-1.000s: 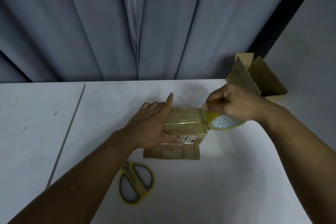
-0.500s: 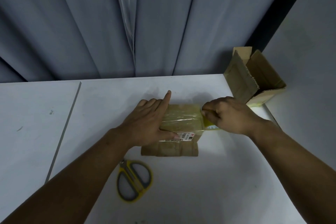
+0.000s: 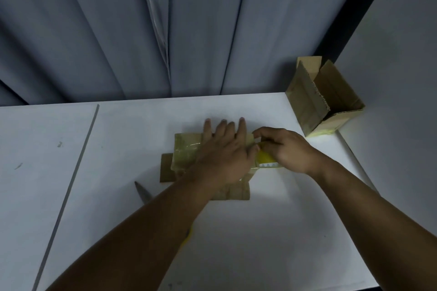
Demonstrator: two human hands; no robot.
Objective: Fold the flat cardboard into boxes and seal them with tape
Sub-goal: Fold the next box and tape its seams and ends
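A small brown cardboard box (image 3: 185, 153), its top covered with shiny tape, sits in the middle of the white table (image 3: 272, 231). My left hand (image 3: 224, 156) lies flat across the box top with straight fingers pressing down. At the box's right edge my right hand (image 3: 287, 149) grips a yellow tape roll (image 3: 266, 160), fingers curled over it, thumb and fingertips close to my left hand. Most of the roll is hidden under that hand.
An open cardboard box (image 3: 321, 97) stands at the table's back right corner. Scissors lie under my left forearm, with only the blade tip (image 3: 142, 192) and a bit of yellow handle showing. A grey curtain hangs behind the table. A seam runs down the table at left.
My left hand slid rightward across the box top and now lies flat beside my right hand. The right hand with the tape roll came down at the box's right edge. The scissors are now mostly covered.
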